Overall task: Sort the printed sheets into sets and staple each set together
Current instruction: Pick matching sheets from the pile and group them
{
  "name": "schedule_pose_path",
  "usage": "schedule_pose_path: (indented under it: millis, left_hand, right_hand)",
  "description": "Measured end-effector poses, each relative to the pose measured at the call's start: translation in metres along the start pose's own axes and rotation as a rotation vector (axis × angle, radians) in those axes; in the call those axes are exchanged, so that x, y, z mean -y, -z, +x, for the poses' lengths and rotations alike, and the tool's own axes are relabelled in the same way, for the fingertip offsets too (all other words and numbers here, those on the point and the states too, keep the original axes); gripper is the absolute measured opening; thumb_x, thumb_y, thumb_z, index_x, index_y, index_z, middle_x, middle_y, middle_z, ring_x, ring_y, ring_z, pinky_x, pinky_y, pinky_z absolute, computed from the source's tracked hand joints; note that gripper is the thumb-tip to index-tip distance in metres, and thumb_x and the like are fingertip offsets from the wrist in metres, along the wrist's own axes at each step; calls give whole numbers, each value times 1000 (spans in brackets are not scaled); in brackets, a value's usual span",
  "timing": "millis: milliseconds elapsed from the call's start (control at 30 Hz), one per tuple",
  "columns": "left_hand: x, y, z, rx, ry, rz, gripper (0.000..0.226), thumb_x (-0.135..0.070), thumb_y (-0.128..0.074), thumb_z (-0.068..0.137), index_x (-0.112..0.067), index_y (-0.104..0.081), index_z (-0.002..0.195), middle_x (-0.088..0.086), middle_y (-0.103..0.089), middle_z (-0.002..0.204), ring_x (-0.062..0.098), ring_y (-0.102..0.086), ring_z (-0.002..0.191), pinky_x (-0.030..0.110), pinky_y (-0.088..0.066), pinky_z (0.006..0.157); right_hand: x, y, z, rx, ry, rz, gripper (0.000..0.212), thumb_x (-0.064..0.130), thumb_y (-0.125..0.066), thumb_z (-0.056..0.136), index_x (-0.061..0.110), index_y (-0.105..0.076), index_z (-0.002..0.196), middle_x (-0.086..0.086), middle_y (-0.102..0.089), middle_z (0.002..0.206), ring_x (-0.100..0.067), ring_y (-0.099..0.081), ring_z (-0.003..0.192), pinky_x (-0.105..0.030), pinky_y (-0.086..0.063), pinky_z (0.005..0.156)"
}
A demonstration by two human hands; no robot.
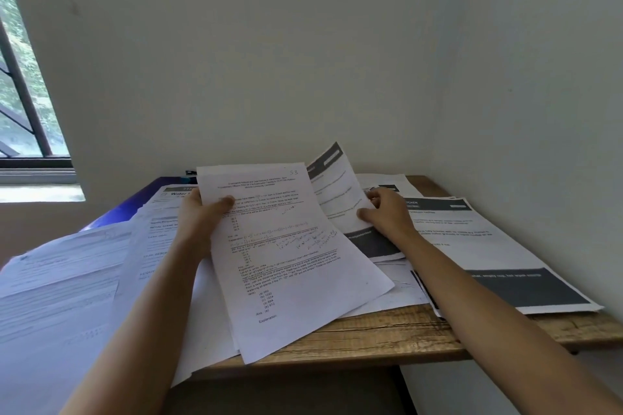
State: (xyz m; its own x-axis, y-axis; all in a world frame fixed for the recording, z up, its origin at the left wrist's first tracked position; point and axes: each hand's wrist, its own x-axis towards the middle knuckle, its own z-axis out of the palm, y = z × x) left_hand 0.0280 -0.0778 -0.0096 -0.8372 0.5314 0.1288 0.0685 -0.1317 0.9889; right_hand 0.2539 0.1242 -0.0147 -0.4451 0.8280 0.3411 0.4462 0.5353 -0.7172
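Note:
My left hand [202,212] grips a printed sheet of maths questions [290,263] by its upper left edge, thumb on top, holding it lifted and tilted above the desk. My right hand [387,212] pinches a sheet with dark header bands [337,192] and raises its far end off the pile. More printed sheets [488,246] with black bands lie flat under my right forearm. Another heap of printed sheets [67,280] spreads over the left side. No stapler shows.
The wooden desk [387,333] stands in a corner, with walls behind and to the right. A dark blue surface [135,202] lies under the left papers. A small dark object [190,173] peeks out at the back. A window [23,94] is at far left.

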Motion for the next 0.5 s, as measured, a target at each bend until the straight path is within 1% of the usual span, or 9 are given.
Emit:
schedule_pose_path:
  millis: [67,100,167,200,267,300,367,433,500]
  left_hand:
    - [-1,0,-2,1,-3,-14,26,-1,-62,90,-6,-59,115,10,-68,97,23,-67,78,32,-55,57]
    - [-1,0,-3,0,-3,-16,26,-1,-61,90,-6,-59,115,11,-68,98,23,-67,78,32,-55,56]
    - [-1,0,-3,-10,3,-19,28,0,-61,90,-4,-59,117,14,-68,101,24,-67,78,32,-55,58]
    - [-1,1,-3,-13,5,-22,28,0,-61,90,-3,-58,117,15,-68,102,24,-67,78,32,-55,58]
    - [-1,0,-4,-10,4,-19,25,1,-61,90,-5,-59,114,14,-68,101,24,-67,77,32,-55,57]
    - [-2,0,-5,-5,5,-16,22,1,-60,90,-6,-59,111,14,-68,99,24,-67,76,33,-56,58]
    - [-2,-1,-6,-2,11,-15,14,0,-58,92,-11,-59,101,13,-67,96,24,-65,75,35,-55,63]
    - [-3,-2,-8,-2,20,-5,13,-3,-56,94,-16,-57,93,10,-66,92,24,-65,74,35,-55,64]
    - [-2,-3,-8,6,26,4,9,-7,-54,96,-15,-56,99,9,-66,91,24,-65,74,35,-54,62]
  right_hand:
    - [1,4,2,-89,49,41,22,7,-65,85,-2,-65,105,-14,-67,107,-21,-60,87,-21,-43,65]
    - [2,7,4,-139,62,79,17,6,-63,86,-3,-66,100,-15,-68,102,-23,-61,84,-23,-45,64]
    - [1,14,8,-244,58,174,14,6,-60,88,-3,-66,97,-13,-68,97,-26,-63,85,-28,-50,69]
    - [0,19,10,-304,54,209,14,6,-58,90,-2,-66,98,-11,-67,96,-25,-62,84,-25,-50,67]
    - [-2,30,15,-453,53,253,10,7,-57,91,1,-65,93,-8,-64,89,-22,-59,78,-17,-43,57]
    - [-5,36,18,-527,42,287,8,6,-56,90,3,-64,89,-8,-61,85,-22,-57,75,-19,-39,55]
    - [-11,46,22,-622,-31,403,7,5,-56,88,6,-63,86,-7,-60,83,-18,-54,74,-20,-38,59]
    - [-17,52,25,-655,-145,566,9,3,-56,86,7,-65,85,-3,-60,82,-14,-54,69,-22,-42,65]
    - [-21,56,26,-616,-233,716,22,1,-58,85,16,-57,68,3,-54,70,-9,-48,60,-26,-44,68]
